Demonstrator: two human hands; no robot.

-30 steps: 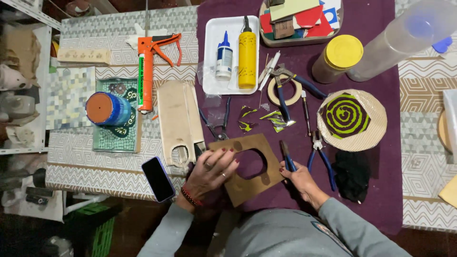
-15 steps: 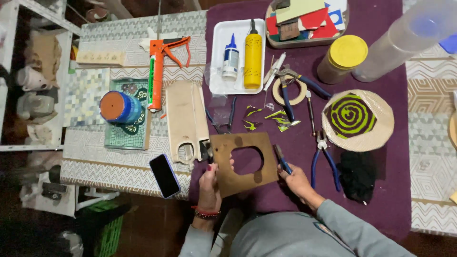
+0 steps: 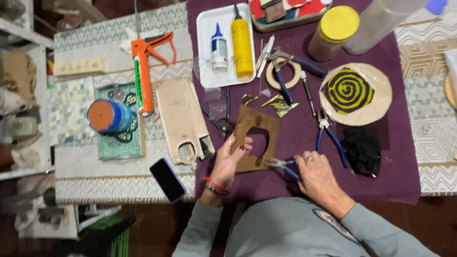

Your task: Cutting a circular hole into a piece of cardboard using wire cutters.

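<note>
Gripping brown cut-out board [image 3: 252, 126], left hand [image 3: 232, 157]; right hand [image 3: 316, 173] seemingly pinching pliers [image 3: 281, 164]

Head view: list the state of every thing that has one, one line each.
Left hand: gripping the brown cut-out board's left edge.
Right hand: closed on blue-handled pliers.
Blue-handled pliers: jaws at the board's right edge.
Brown cut-out board: flat on the purple cloth, hole in its middle.
Yellow glue bottle: capped, lying in the white tray.
Yellow-lidded jar: lid on.
Phone: screen dark.
</note>
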